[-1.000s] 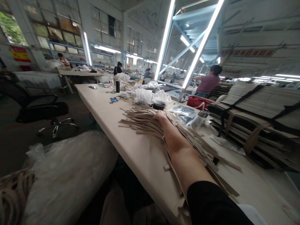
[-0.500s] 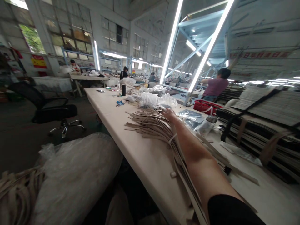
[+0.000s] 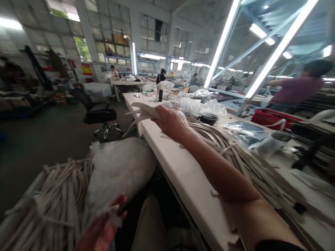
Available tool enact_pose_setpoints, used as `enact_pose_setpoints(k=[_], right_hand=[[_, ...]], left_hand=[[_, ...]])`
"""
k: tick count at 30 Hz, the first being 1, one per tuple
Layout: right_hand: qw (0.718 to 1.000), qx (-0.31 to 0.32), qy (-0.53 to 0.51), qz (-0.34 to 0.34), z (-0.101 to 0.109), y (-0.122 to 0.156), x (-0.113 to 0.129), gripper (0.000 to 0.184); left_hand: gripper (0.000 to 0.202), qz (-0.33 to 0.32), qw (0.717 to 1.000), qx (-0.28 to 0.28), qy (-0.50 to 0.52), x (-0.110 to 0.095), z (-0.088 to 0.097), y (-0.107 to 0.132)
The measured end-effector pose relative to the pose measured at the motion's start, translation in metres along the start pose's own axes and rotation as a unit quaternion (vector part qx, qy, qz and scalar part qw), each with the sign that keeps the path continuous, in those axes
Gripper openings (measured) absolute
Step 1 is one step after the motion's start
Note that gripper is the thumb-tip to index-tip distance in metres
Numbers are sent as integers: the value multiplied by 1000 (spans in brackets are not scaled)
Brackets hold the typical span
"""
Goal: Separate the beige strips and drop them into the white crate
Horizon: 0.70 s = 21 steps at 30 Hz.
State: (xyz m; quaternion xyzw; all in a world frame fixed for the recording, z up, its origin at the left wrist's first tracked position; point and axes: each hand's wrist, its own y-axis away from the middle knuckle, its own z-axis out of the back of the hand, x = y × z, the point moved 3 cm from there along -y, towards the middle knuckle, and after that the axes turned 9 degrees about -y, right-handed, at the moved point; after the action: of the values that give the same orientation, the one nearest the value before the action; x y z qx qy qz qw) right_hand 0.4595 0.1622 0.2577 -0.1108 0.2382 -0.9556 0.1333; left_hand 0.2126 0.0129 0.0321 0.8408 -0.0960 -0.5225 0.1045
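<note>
My right hand [image 3: 171, 122] is closed round the ends of several beige fabric strips [image 3: 145, 111], whose loose tips fan out past the table's left edge. Behind that forearm, a bundle of long beige strips [image 3: 206, 130] curves across the table, with a pale tie round it. My left hand [image 3: 103, 223] is low at the bottom left, blurred, fingers bent round something small and whitish that I cannot make out. It hovers near a big translucent plastic bag [image 3: 120, 170] and a heap of beige strips [image 3: 62, 198] in a container.
The long pale table [image 3: 188, 174] carries a black round container [image 3: 208, 118], clear plastic bags [image 3: 193, 104], a dark cylinder [image 3: 160, 95] and a clear jar [image 3: 274, 141]. A red basket [image 3: 274, 118] stands beyond, near a person in purple [image 3: 300, 85]. An office chair [image 3: 101, 113] is at left.
My right hand has moved left from the bundle on the table, now with strip ends in it. My left hand has come into view at the bottom. The view has turned left.
</note>
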Motion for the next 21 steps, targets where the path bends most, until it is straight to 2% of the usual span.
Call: enact_pose_setpoints(k=[2,4,6,8,12,14,17,21], right_hand=[[995,68,-39,68,-18,23,60,33],[979,134,-83,127,-42,48,106,25],[959,199,-126,159,-69,73,137,25],[941,249,-158,165,-95,94,156,27],[915,310,-193,170,-136,131,172,26],[905,331,-200,175,-150,148,173,26],[896,359,-201,165,-166,172,170,27],[873,409,-239,116,-184,200,162,28]], left_hand=[[44,-49,998,15,36,-17,-9,-4],[43,-115,990,9,79,-38,-11,-8],[36,-151,980,-33,123,-56,1,-9],[30,-158,970,-76,168,-64,25,-5],[23,-160,943,-169,236,-58,83,14],[21,-165,928,-219,250,-52,104,21],[22,-169,915,-264,254,-47,120,22],[20,-156,921,-273,231,-43,124,18]])
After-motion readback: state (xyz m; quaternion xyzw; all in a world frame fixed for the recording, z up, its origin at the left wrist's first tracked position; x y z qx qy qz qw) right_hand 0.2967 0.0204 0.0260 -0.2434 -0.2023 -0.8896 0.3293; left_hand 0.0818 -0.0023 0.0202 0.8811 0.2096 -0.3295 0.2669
